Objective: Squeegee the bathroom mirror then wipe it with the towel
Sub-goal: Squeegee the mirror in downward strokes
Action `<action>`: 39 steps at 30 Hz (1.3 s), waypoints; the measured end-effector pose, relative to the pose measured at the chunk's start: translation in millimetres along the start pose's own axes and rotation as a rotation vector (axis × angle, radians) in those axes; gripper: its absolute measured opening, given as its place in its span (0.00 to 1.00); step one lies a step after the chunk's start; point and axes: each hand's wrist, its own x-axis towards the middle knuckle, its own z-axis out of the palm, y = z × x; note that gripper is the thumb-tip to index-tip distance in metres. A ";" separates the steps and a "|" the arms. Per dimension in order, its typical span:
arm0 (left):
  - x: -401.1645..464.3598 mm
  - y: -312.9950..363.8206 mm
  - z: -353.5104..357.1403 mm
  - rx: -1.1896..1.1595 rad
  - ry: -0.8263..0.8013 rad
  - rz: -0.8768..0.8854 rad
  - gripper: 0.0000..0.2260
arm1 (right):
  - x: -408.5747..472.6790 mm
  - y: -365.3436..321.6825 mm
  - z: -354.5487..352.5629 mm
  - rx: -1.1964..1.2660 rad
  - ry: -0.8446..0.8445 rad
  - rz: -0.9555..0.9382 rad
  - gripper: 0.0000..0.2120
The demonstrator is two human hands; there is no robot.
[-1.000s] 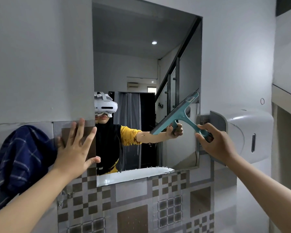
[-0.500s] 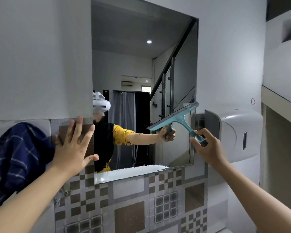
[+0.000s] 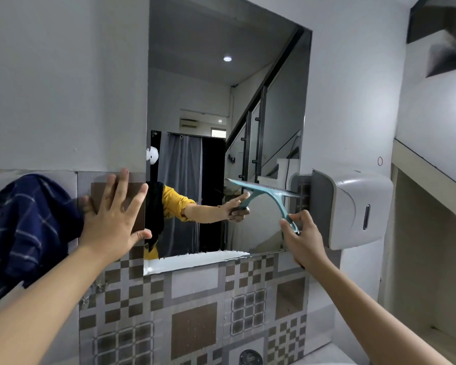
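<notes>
A tall wall mirror (image 3: 195, 88) fills the middle of the view. A teal squeegee (image 3: 270, 194) lies with its blade nearly level against the lower right part of the glass. My right hand (image 3: 302, 239) grips its handle from below. My left hand (image 3: 115, 216) is spread flat on the tiled wall just left of the mirror, holding nothing. A dark blue checked towel (image 3: 24, 233) hangs on the wall at the far left, next to my left hand. The mirror reflects my arm in a yellow sleeve and the squeegee.
A white wall dispenser (image 3: 353, 209) juts out right beside the mirror's right edge, close to the squeegee blade. Patterned brown and grey tiles (image 3: 195, 325) cover the wall below. A ledge (image 3: 432, 175) and an alcove lie at the far right.
The squeegee blade has turned from steeply tilted to nearly level and moved down the glass. My right hand dropped lower. The view shifted so my reflection slid left.
</notes>
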 end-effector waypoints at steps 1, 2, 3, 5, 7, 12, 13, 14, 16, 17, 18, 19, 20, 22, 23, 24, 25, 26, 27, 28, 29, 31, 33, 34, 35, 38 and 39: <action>-0.2 0.3 0.0 -0.001 -0.003 -0.004 0.50 | -2.8 -3.9 1.8 0.018 -0.006 0.034 0.10; 0.1 0.5 -0.7 0.001 -0.011 -0.009 0.50 | -5.6 -7.8 4.1 0.047 -0.012 0.075 0.10; 0.2 1.0 -2.1 0.005 -0.026 -0.013 0.49 | -9.5 -11.9 6.9 0.082 -0.019 0.119 0.10; 0.5 2.6 -5.1 0.019 -0.060 -0.021 0.48 | -18.5 -19.3 14.8 0.141 -0.033 0.194 0.11; 0.2 4.7 -7.8 0.029 -0.080 -0.027 0.47 | -29.0 -27.0 25.0 0.208 -0.031 0.246 0.11; -0.9 11.8 -16.9 0.037 -0.125 -0.036 0.47 | -52.4 -50.0 49.7 0.384 -0.012 0.336 0.10; -1.1 13.4 -18.6 0.042 -0.130 -0.042 0.47 | -56.6 -55.0 53.7 0.414 -0.008 0.349 0.10; -1.5 14.9 -19.9 0.048 -0.131 -0.049 0.47 | -60.3 -59.6 58.1 0.441 -0.003 0.361 0.10; -5.0 17.3 -20.8 0.045 -0.111 -0.057 0.46 | -68.2 -69.7 66.6 0.490 0.005 0.377 0.10; -7.6 18.0 -20.0 0.032 -0.089 -0.056 0.44 | -71.9 -74.7 71.3 0.508 0.006 0.379 0.11; -10.8 18.5 -18.8 0.018 -0.065 -0.052 0.43 | -76.0 -79.4 76.0 0.519 0.004 0.379 0.11; -14.3 18.1 -16.7 0.006 -0.048 -0.048 0.42 | -80.3 -83.9 81.1 0.523 -0.003 0.375 0.11; -17.8 17.6 -13.9 0.000 -0.041 -0.043 0.41 | -84.8 -88.0 86.7 0.526 -0.015 0.364 0.10; -24.1 15.1 -7.8 0.005 -0.039 -0.028 0.43 | -95.2 -95.7 99.6 0.541 -0.046 0.319 0.10; -26.8 13.6 -5.4 0.017 -0.037 -0.014 0.44 | -100.8 -98.9 107.2 0.543 -0.056 0.290 0.09; -29.3 12.0 -3.4 0.034 -0.034 0.000 0.45 | -105.9 -101.1 115.4 0.536 -0.060 0.262 0.08; -31.4 10.3 -1.6 0.050 -0.031 0.012 0.45 | -110.6 -103.0 123.4 0.523 -0.058 0.241 0.08; -33.4 9.1 -0.2 0.059 -0.032 0.021 0.46 | -114.0 -103.3 130.9 0.506 -0.047 0.229 0.07; -35.1 8.6 0.5 0.062 -0.033 0.028 0.47 | -116.6 -103.4 137.0 0.490 -0.033 0.223 0.07; -36.9 8.5 1.1 0.063 -0.031 0.034 0.47 | -118.5 -102.8 141.7 0.474 -0.019 0.217 0.07; -38.3 8.7 1.5 0.063 -0.030 0.037 0.47 | -119.9 -102.1 144.7 0.459 -0.009 0.206 0.07; -40.2 9.2 1.8 0.059 -0.032 0.037 0.46 | -122.8 -101.4 146.2 0.426 0.003 0.173 0.08; -40.8 9.3 1.5 0.049 -0.034 0.036 0.46 | -126.1 -98.9 146.1 0.391 0.006 0.127 0.09; -41.0 9.4 1.2 0.043 -0.035 0.034 0.45 | -128.4 -97.5 145.4 0.376 0.001 0.099 0.09; -41.4 9.4 0.9 0.037 -0.037 0.032 0.45 | -130.8 -95.3 144.7 0.357 -0.007 0.066 0.09; -44.8 9.4 1.8 0.028 -0.042 0.036 0.45 | -135.4 -85.3 142.4 0.272 -0.021 -0.031 0.11; -46.2 9.0 3.3 0.022 -0.039 0.039 0.44 | -135.3 -81.2 142.0 0.251 -0.024 -0.048 0.12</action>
